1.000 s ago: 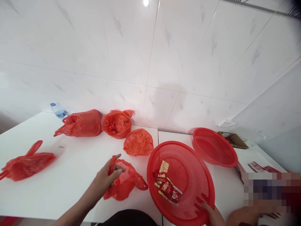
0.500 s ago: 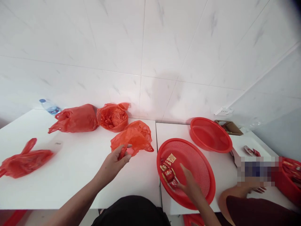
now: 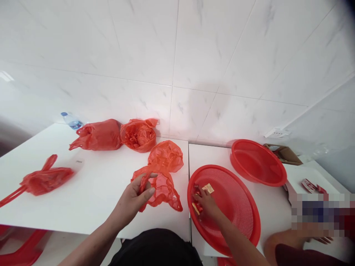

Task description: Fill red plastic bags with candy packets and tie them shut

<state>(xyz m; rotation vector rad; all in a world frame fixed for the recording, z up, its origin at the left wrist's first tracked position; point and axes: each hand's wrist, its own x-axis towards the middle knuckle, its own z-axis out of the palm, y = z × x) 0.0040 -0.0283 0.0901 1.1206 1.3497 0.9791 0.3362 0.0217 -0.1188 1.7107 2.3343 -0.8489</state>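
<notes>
My left hand (image 3: 140,195) is closed around one handle of a thin red plastic bag (image 3: 163,183), which hangs loose and wide-mouthed over the white table. To the right stands a red mesh basket (image 3: 233,207) with small red-and-gold packets (image 3: 196,207) at its left side. Down inside it, my right hand (image 3: 206,203) curls its fingers over these packets, partly covering them. A flat cream-coloured packet (image 3: 208,188) lies just beyond my fingertips.
Along the wall are a filled red bag (image 3: 101,136), an open bag stuffed with red plastic (image 3: 138,135) and a bottle (image 3: 72,121). Another red bag (image 3: 48,180) lies left. Right are a red basin (image 3: 256,162), a cardboard box (image 3: 285,153) and a person's arm (image 3: 283,238).
My right hand has gone from hovering open above the basket down onto the packets. My left hand keeps its hold on the bag, which has spread nearer to me. The view has shifted left.
</notes>
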